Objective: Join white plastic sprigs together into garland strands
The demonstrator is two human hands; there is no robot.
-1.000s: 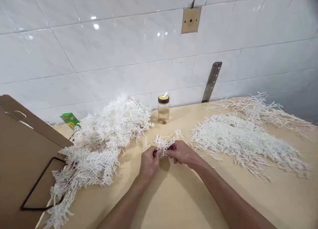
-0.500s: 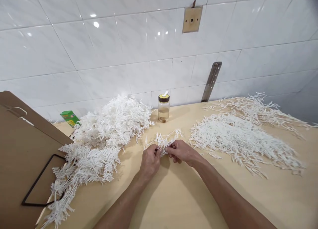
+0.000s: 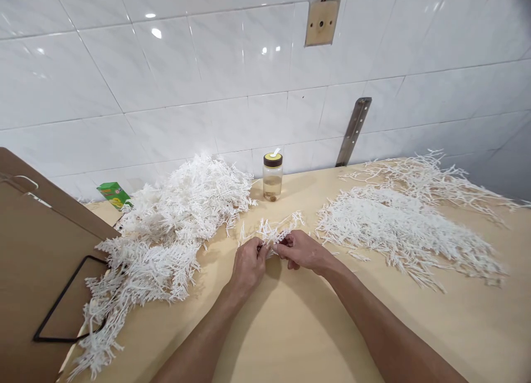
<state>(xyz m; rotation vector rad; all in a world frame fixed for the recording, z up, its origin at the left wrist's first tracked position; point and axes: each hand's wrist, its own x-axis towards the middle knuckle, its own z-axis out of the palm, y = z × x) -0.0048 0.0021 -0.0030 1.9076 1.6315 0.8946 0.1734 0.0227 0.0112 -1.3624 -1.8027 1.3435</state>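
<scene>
Both my hands meet over the middle of the table point(image 3: 286, 327). My left hand point(image 3: 249, 264) is closed, its thumb and fingers pinching a white branched plastic sprig point(image 3: 269, 228). From the other side my right hand point(image 3: 302, 251) pinches the same sprig close to the left fingertips. Thin branches of the sprig stick up beyond the fingers; the part between the fingertips is hidden. To the left lies a tall heap of white feathery sprigs point(image 3: 178, 217). On the right is a flatter pile of short white pieces point(image 3: 398, 233).
Behind the hands stands a lidded jar point(image 3: 272, 178) with liquid in it. Long bare white stems point(image 3: 431, 178) lie at the back right. A cardboard box point(image 3: 37, 278) and a small green box point(image 3: 114, 195) are at left. A metal bracket point(image 3: 354, 131) leans by the tiled wall.
The view has tilted down slightly, so the scene sits a little higher or lower. Both hands keep their pinch on the sprig, with only slight finger movement.
</scene>
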